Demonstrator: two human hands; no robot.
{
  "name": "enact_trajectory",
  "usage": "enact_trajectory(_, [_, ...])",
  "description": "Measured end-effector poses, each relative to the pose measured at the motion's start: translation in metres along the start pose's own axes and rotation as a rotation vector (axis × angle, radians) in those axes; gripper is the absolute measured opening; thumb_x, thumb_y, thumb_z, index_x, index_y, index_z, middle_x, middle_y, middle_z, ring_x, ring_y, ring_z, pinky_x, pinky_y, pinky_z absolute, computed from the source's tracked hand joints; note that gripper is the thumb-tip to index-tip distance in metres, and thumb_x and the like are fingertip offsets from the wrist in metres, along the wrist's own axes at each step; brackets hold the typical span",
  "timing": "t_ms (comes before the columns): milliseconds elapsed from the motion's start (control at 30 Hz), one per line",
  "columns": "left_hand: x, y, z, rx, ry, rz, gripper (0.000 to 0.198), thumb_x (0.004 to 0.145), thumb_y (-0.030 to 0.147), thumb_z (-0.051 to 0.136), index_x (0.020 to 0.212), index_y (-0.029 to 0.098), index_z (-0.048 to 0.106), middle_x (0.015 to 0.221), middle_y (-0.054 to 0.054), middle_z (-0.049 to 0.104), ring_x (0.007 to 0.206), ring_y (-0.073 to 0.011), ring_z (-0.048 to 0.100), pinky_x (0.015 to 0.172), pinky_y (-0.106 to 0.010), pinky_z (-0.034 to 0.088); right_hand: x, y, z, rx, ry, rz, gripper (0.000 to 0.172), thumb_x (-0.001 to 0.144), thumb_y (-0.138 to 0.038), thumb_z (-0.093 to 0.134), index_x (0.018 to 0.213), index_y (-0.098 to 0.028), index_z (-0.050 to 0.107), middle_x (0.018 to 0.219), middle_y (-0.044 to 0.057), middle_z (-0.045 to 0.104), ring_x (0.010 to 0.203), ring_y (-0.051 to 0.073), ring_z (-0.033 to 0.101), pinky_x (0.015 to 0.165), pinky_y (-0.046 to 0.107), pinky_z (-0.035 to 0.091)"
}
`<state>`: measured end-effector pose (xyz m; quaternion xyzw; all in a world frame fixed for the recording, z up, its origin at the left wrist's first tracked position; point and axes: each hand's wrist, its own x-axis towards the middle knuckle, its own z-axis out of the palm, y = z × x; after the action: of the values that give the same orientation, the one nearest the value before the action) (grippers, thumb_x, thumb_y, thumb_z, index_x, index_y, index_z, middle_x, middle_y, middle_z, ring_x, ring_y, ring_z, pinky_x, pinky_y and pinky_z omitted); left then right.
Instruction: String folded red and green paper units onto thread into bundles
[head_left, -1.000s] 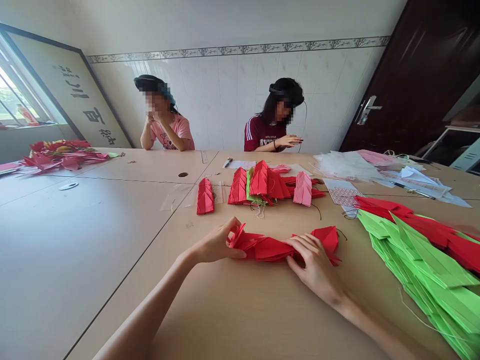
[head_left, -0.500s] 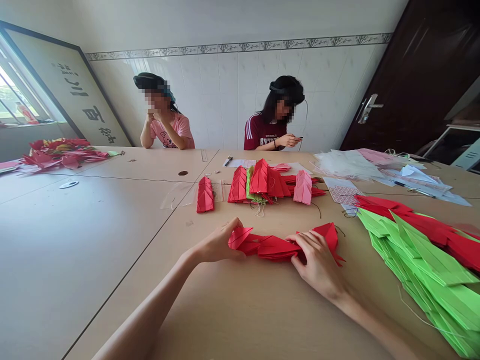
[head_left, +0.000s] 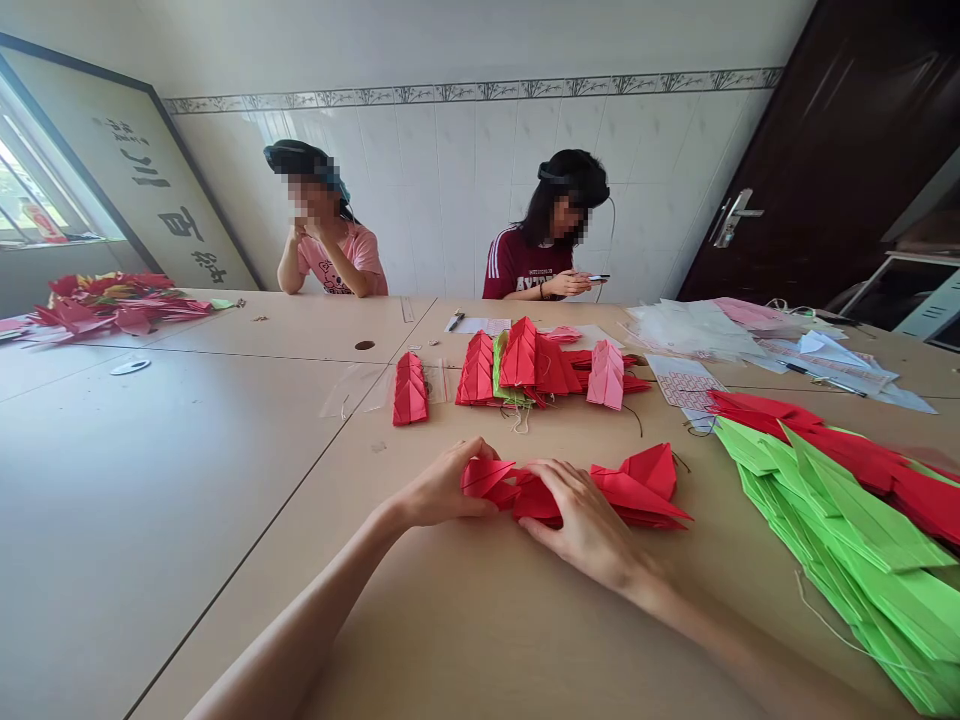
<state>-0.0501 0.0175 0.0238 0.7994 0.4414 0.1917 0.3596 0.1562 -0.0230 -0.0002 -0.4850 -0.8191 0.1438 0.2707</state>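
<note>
A chain of folded red paper pieces [head_left: 641, 488] lies across the table in front of me. My left hand [head_left: 448, 488] grips its left end, thumb below and fingers above. Around the middle of the chain, my right hand [head_left: 581, 515] has its thumb in front and fingers over the top, closed on the paper. The right part of the chain spreads out past my right hand, and a dark cord end shows there. Beyond my hands stand a red folded bundle [head_left: 410, 390], a group of red bundles [head_left: 529, 360] and a pink bundle [head_left: 606, 375].
Long green folded paper strips [head_left: 840, 540] and red strips [head_left: 825, 440] lie at the right. Behind them are plastic bags [head_left: 694, 328] and printed sheets. A colourful paper pile [head_left: 120, 305] sits far left. Two people [head_left: 334, 230] sit across the table [head_left: 187, 480].
My right hand has slid left along the red paper chain, closer to my left hand, baring more of the chain's right end. My left hand stays at the left end.
</note>
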Motion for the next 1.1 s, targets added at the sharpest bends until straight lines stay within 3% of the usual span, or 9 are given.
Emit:
enact_trajectory(300, [0.000,-0.004,-0.001,-0.064,-0.030,0.011,0.036,0.065,0.032,0.065,0.094,0.021,0.047,0.091,0.001,0.055,0.080,-0.0162,0.050,0.068,-0.027,0.040,-0.008,0.012,0.000,0.253,0.094,0.024,0.029,0.077,-0.018,0.056,0.105,-0.023,0.053,0.112,0.005,0.059,0.109,0.022,0.053,0.093,0.037,0.043])
enact_trajectory(800, [0.001,-0.007,0.002,-0.080,-0.034,-0.036,0.036,0.064,0.032,0.063,0.092,0.019,0.045,0.089,0.001,0.056,0.078,-0.0165,0.051,0.066,-0.027,0.041,-0.008,0.010,-0.002,0.295,0.136,0.012,0.013,0.077,-0.015,0.054,0.089,-0.021,0.056,0.102,0.006,0.057,0.101,0.022,0.053,0.088,0.037,0.043])
enact_trajectory(1100, [0.001,-0.004,0.005,-0.073,-0.032,-0.030,0.036,0.065,0.028,0.062,0.095,0.019,0.044,0.090,0.000,0.055,0.078,-0.0158,0.051,0.067,-0.027,0.041,-0.009,0.011,-0.002,0.320,0.137,0.005,0.011,0.081,-0.016,0.052,0.089,-0.022,0.056,0.103,0.006,0.056,0.104,0.021,0.051,0.091,0.039,0.041])
